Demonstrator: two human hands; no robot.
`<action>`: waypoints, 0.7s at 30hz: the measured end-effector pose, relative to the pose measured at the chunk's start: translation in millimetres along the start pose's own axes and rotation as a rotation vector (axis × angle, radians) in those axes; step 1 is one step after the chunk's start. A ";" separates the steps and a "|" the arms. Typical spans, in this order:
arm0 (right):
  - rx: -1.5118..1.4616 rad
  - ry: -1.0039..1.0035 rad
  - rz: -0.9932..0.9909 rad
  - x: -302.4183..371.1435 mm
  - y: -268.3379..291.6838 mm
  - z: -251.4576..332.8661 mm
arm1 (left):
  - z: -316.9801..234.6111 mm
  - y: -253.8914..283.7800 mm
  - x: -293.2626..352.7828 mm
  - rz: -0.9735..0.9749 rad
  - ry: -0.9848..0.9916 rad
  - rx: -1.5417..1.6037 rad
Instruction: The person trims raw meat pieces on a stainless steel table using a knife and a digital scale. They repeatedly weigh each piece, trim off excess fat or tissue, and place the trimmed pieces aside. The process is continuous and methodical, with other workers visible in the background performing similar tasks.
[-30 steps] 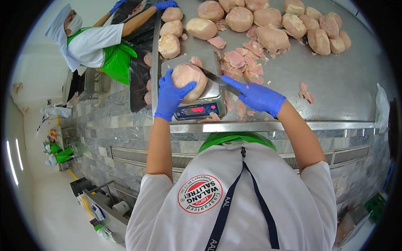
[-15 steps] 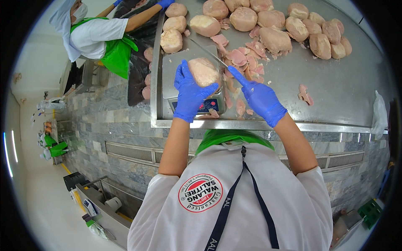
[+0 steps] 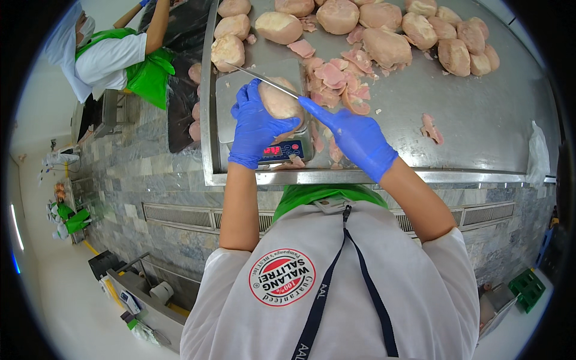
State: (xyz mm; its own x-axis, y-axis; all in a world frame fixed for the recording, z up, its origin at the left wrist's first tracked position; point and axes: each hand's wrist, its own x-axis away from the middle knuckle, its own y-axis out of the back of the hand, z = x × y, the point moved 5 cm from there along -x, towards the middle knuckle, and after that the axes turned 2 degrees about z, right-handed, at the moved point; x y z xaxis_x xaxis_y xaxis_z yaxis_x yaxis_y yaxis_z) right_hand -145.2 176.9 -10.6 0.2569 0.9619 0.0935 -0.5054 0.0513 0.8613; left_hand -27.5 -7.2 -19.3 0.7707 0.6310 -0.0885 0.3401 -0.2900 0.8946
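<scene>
A rounded, pale pink ham (image 3: pixel 281 103) rests over the digital scale (image 3: pixel 225 103), its side gripped by my blue-gloved left hand (image 3: pixel 255 131). My right hand (image 3: pixel 361 141), also gloved in blue, holds a long thin knife (image 3: pixel 259 77) with the forefinger stretched along it; the handle is hidden in the palm. The blade slants across the top of the ham, its tip pointing up and left near another ham (image 3: pixel 228 53). Pink trimmings (image 3: pixel 331 77) lie in a heap to the right of the scale. Below my left hand the scale's red display shows in part.
More hams (image 3: pixel 387 47) line the far side of the steel table (image 3: pixel 468 126), which has a raised rim. A loose scrap (image 3: pixel 431 129) and a white plastic bag (image 3: pixel 538 153) lie to the right. At far left, a co-worker in a green apron (image 3: pixel 144 78) leans over black sheeting with hams.
The knife has come down and left across the ham, its blade now lying flatter, with my right hand following. My view has shifted slightly, so the table appears further left.
</scene>
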 end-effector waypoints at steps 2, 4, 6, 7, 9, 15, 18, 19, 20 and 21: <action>0.067 0.058 -0.101 -16.9 3.1 10.2 | -1.8 1.7 -1.4 0.017 -0.012 0.005; -0.058 0.091 -0.088 -47.0 -9.5 7.5 | -6.9 3.3 -2.8 0.021 -0.019 0.002; -0.161 0.114 -0.081 -65.1 -12.2 2.3 | -9.0 5.2 -2.6 0.010 -0.010 -0.012; -0.203 0.122 -0.079 -70.9 -10.6 1.6 | -7.6 4.1 -3.0 0.013 -0.011 0.016; -0.226 0.094 -0.050 -68.5 -7.5 4.7 | -1.2 1.1 -3.0 0.024 -0.011 0.072; -0.262 -0.055 0.101 -25.1 -13.1 -2.1 | 3.9 3.5 1.8 0.028 -0.088 0.114; -0.285 0.008 0.062 -50.5 -5.1 2.0 | 5.8 1.3 -0.3 0.031 -0.085 0.128; -0.312 0.041 0.045 -63.3 -10.2 -3.4 | 2.9 2.1 -2.4 0.031 -0.075 0.132; -0.339 0.074 0.027 -69.8 -13.9 -8.5 | -0.9 3.2 -3.8 0.032 -0.066 0.136; -0.368 0.066 0.048 -71.4 -14.2 -7.3 | -0.9 3.6 -2.1 0.031 -0.043 0.139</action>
State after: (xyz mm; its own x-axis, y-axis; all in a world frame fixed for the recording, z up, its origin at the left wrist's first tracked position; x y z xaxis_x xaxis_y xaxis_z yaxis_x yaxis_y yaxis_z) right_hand -162.3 109.5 -33.2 0.1781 0.9802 0.0870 -0.7810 0.0870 0.6184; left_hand -28.4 -9.0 -15.5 0.8034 0.5895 -0.0834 0.3851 -0.4078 0.8279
